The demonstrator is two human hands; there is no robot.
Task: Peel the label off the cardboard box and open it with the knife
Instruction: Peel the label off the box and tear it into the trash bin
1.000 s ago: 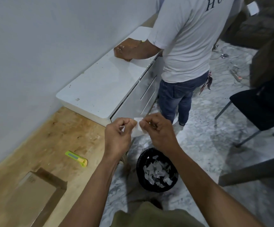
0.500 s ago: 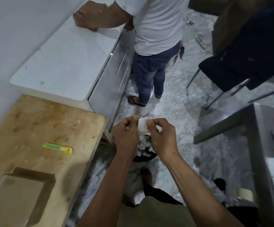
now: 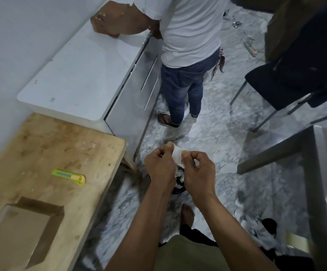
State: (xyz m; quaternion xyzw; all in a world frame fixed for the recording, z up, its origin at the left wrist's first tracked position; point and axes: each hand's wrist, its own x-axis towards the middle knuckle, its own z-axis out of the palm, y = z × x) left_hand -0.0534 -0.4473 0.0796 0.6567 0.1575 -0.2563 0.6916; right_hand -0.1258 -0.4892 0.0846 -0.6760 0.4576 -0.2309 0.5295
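Left hand [image 3: 159, 166], right hand [image 3: 198, 171]: pinched grips together.

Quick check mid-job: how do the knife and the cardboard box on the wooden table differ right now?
The knife is bright green and yellow; the cardboard box is plain brown. The knife is small and slim; the box is far bulkier. The knife lies nearer the table's middle, the box at the near left end. Both rest untouched on the wooden table, while the left hand and right hand hold a white label piece off the table.

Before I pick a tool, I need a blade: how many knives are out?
1: a green and yellow utility knife lying on the wooden table, beyond the cardboard box. Others may be outside the view.
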